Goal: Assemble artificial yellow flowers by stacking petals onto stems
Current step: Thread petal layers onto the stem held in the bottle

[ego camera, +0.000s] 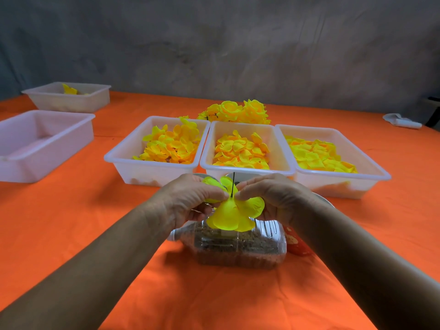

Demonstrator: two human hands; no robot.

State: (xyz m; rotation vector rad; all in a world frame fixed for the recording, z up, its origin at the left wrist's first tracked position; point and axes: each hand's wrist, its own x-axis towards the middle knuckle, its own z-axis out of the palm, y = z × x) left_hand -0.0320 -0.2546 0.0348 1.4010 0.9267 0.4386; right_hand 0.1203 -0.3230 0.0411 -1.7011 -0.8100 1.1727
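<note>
Table (71,210): orange cloth all over it, everything sits on this.
Petal trays (247,169): three white ones side by side past the hands, each loaded with loose yellow petals.
Bottle (238,248): clear plastic, lying on its side right under the flower, brownish stuff inside.
Left hand (190,198): fingers pinching the flower on its left side.
Right hand (273,196): same deal, pinching the right side.
Flower (232,215): yellow petal stack held between both hands above the bottle.
Stem (232,184): thin dark wire poking up through the petals.
</note>
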